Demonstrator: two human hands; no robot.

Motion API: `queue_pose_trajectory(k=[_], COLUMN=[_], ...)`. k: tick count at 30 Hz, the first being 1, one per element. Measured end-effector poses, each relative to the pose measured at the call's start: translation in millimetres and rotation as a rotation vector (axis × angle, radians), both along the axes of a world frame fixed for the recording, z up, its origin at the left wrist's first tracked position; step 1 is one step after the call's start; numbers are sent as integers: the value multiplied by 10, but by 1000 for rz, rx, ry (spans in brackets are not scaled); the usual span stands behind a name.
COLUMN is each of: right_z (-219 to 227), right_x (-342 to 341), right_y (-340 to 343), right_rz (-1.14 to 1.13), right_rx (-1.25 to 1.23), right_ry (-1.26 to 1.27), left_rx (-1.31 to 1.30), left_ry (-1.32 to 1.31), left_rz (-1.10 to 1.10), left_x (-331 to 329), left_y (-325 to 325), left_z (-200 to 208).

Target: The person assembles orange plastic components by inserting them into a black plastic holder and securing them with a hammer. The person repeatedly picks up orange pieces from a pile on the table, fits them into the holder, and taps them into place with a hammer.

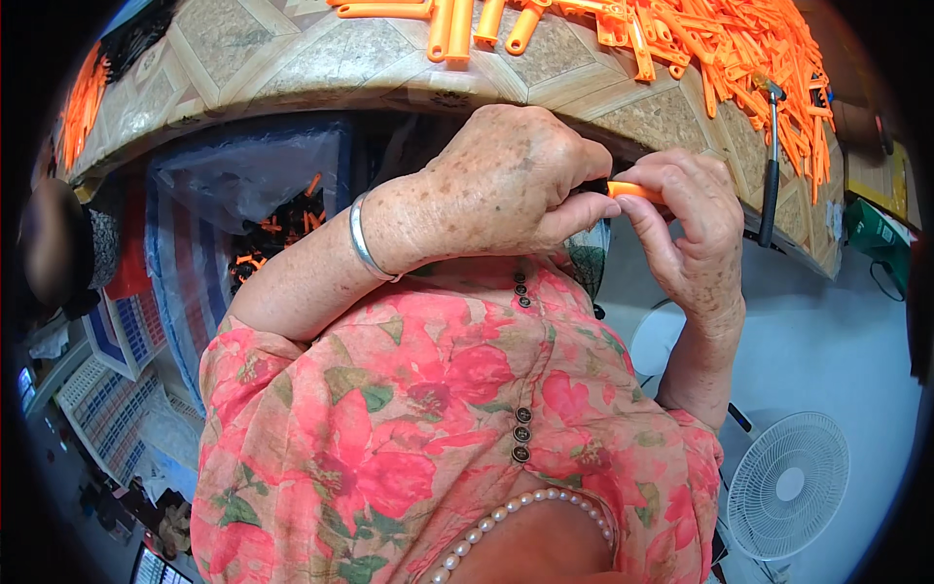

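Observation:
My left hand (506,180) and my right hand (686,229) meet just below the table's front edge, both closed on one small orange plastic piece (634,191). A black part shows between the fingers at its left end. A silver bangle (362,238) circles my left wrist. Most of the piece is hidden inside the two hands.
The patterned table (341,58) holds a heap of orange plastic strips (739,49), several orange handles (457,24) and a hammer (771,156). A plastic sack of orange and black parts (277,224) hangs at the left. A white fan (788,487) stands on the floor at the right.

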State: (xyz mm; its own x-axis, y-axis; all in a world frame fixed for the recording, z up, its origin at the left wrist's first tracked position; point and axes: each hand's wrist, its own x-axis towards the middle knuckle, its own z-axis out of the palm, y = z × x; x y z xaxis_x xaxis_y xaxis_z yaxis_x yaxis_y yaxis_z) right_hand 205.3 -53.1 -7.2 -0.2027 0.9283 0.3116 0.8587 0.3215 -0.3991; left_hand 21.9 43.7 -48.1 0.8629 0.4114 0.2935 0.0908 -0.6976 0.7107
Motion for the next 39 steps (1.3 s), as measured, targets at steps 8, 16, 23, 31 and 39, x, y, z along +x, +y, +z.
queue_pose_trajectory(k=[8,16,23,31,39], right_z=[-122,-58,-337,-517,-377], right_x=[-85,187,1310,1543,1140], right_y=[2,131,-303,-332,-334], right_rz=[-161,-203,-788,-849,-720], right_rx=[-201,176,223,72,104], right_ry=[97,75,-525,-419,-151], left_rx=[93,-714,-1156,-1367,-1544], left_ry=[12,51,-80,-119,-150], left_rz=[28,95,115,215,338], left_x=[18,-1,21,42,119], left_y=[11,-55,-43,-69,-115], left_z=[-155,-302,-270,-197,-118])
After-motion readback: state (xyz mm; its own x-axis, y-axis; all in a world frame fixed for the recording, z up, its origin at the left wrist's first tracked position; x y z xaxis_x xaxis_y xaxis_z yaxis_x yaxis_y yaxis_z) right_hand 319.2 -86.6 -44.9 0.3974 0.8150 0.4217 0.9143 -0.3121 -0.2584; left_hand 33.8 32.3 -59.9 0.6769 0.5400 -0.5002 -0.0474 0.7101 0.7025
